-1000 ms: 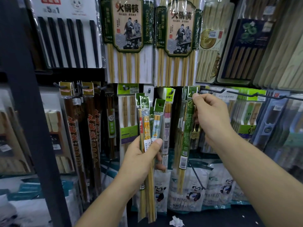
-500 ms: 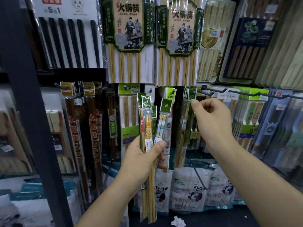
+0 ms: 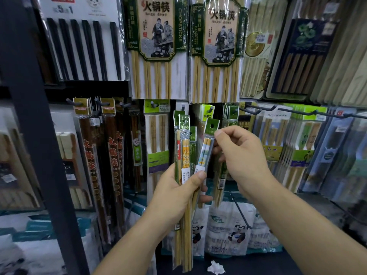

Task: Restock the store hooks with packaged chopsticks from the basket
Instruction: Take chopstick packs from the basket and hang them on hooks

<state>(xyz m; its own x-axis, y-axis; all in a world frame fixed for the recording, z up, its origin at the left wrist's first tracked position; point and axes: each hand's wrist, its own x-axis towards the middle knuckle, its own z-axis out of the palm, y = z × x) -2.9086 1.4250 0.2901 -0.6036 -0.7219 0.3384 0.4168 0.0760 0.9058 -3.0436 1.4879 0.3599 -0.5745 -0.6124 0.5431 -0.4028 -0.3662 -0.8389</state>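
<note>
My left hand [image 3: 176, 192] grips a bundle of several slim chopstick packs [image 3: 183, 155] with green header cards, held upright in front of the display. My right hand [image 3: 241, 155] pinches the top of one pack in that bundle, a pack with a white and blue pattern [image 3: 206, 150], just under its green header with a hanging hole. Behind my right hand, green-labelled chopstick packs [image 3: 230, 114] hang on a store hook. The basket is out of view.
Black wire hooks [image 3: 258, 110] stick out to the right at hand height. Large bamboo chopstick packs [image 3: 156, 46] hang above. Dark red chopstick packs [image 3: 93, 155] hang at left beside a black upright post [image 3: 37, 116]. Panda-printed bags [image 3: 228, 229] stand below.
My right hand let go of the green pack now hanging on the hook and came down left to pinch a pack in the left hand's bundle.
</note>
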